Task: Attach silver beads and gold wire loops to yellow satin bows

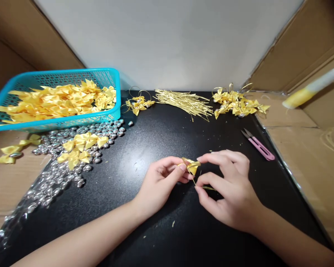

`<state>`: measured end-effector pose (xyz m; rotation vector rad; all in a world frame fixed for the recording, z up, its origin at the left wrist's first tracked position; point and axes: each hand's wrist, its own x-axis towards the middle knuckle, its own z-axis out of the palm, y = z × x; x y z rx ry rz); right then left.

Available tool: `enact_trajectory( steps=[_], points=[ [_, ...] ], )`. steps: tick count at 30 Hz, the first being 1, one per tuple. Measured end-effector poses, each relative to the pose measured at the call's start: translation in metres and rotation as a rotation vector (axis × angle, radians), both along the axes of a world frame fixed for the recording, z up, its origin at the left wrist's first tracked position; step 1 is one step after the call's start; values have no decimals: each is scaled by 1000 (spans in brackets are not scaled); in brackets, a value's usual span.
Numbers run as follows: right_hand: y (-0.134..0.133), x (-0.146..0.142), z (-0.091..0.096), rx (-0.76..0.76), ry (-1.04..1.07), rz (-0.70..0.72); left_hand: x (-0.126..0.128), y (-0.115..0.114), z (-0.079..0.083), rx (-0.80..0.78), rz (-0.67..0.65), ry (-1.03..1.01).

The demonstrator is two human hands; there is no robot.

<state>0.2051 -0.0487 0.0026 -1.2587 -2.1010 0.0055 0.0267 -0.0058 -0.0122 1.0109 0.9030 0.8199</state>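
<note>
My left hand [165, 174] pinches a small yellow ribbon bow [193, 168] above the middle of the black tabletop. A thin gold cord [193, 179] runs from the bow down to my right hand [228, 183], whose thumb and index finger are closed on it. The cord's loose end shows beneath the right fingers. The right hand's other fingers reach toward the bow's upper edge; whether they touch it I cannot tell. Part of the bow is hidden behind the left thumb and fingers.
A blue basket [118, 92] of yellow bows stands back left, with silver bells [55, 178] and loose bows [80, 144] before it. Gold cords [183, 102] lie at the back between a small cluster [139, 105] and a larger pile [238, 102] of corded bows. Pink snips [258, 145] lie right.
</note>
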Motion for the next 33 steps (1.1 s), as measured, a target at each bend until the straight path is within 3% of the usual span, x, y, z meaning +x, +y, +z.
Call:
enact_trajectory(
  steps=[7, 11, 15, 23, 28, 33],
  points=[
    [2, -7, -1, -40, 255, -179, 2, -7, 1, 149, 22, 74],
    [2, -13, -5, -147, 388, -105, 0, -11, -1, 303, -24, 136],
    [3, -13, -6, -73, 421, -18, -3, -12, -1, 397, -26, 209],
    [3, -12, -5, -290, 647, -81, -1, -9, 3, 182, -23, 72],
    [2, -13, -7, -335, 689, -120, 0, -8, 3, 119, -43, -5],
    [3, -11, -9, -536, 852, -143, -1, -7, 1, 96, -56, -17]
  ],
)
